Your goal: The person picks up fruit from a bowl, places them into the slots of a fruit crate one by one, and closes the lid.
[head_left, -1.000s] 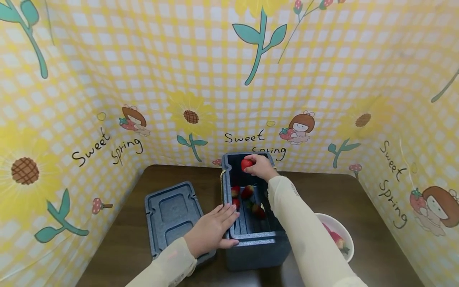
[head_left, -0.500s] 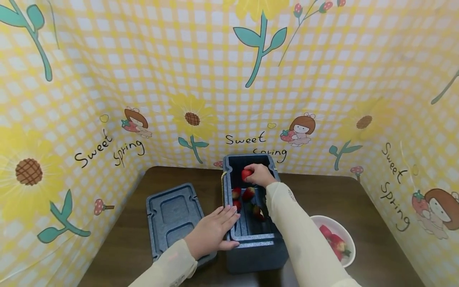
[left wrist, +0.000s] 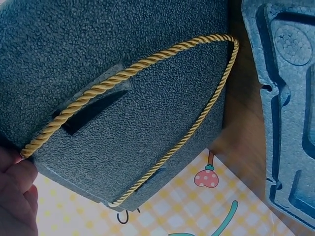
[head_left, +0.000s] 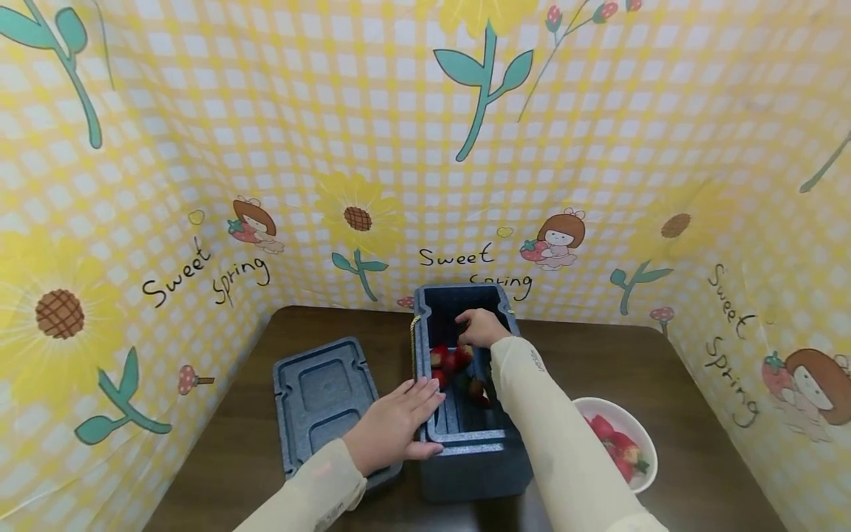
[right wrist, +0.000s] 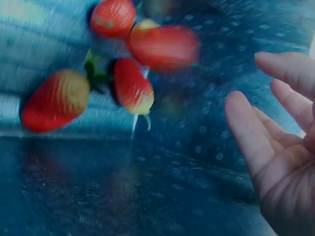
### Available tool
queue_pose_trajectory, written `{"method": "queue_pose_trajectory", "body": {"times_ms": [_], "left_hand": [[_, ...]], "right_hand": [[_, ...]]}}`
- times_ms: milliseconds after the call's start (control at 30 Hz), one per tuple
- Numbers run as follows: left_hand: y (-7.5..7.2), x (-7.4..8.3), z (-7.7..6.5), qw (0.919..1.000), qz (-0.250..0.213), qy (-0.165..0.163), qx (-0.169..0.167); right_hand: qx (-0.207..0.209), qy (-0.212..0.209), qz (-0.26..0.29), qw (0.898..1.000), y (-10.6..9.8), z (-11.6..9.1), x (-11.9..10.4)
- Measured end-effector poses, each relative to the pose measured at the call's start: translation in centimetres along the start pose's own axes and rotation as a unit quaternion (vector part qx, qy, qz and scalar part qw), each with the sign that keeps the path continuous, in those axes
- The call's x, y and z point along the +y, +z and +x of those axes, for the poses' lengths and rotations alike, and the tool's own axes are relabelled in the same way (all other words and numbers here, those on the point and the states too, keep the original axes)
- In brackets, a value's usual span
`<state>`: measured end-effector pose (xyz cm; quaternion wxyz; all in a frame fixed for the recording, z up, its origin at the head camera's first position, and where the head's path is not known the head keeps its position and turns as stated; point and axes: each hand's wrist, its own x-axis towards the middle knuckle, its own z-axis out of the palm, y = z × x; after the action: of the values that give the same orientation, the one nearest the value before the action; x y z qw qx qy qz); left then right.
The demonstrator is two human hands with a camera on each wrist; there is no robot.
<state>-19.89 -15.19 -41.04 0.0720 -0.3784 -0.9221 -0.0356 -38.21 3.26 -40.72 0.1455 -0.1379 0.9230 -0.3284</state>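
A deep dark grey foam box [head_left: 475, 479] stands without its lid in the middle of the table. My left hand [head_left: 392, 428] rests on its left rim, fingers extended. In the left wrist view a twisted gold cord [left wrist: 162, 55] loops along the box's side, beside that hand's fingertips. My right hand [head_left: 482, 329] is inside the box near the far end; its fingers are spread and hold nothing. Below them lie several strawberries [right wrist: 56, 101] on the box floor. One strawberry [right wrist: 165, 48], nearest the right fingers, looks blurred in the right wrist view.
A grey foam lid [head_left: 324, 388] lies on the brown table [head_left: 236, 443] left of the box. To the right stands a white bowl [head_left: 650, 462] with several strawberries [head_left: 623, 447], partly behind the right sleeve. A yellow checked cloth [head_left: 412, 118] hangs around the table.
My right hand has lowered into the box and let go of its strawberry, which is now down among the others. The left hand has stayed on the rim.
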Motion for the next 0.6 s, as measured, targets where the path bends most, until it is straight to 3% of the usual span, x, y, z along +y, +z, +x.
{"method": "queue_pose_trajectory", "body": {"times_ms": [133, 300, 467, 600], "left_hand": [[0.1, -0.1, 0.0, 1.0, -0.009, -0.003, -0.001], [0.1, -0.1, 0.3, 0.9996, -0.025, -0.009, -0.008], [0.4, -0.1, 0.6, 0.9996, -0.028, 0.0, 0.007], [0.4, -0.1, 0.4, 0.999, -0.041, -0.003, 0.018]], "right_hand": [[-0.023, -0.01, 0.02, 0.999, -1.9, -1.0, -0.9], [-0.038, -0.041, 0.039, 0.998, -6.5, -3.3, -1.1], [-0.02, -0.054, 0.056, 0.997, -10.3, -6.1, 1.9], [-0.009, -0.048, 0.016, 0.999, -11.7, -8.4, 5.6]]}}
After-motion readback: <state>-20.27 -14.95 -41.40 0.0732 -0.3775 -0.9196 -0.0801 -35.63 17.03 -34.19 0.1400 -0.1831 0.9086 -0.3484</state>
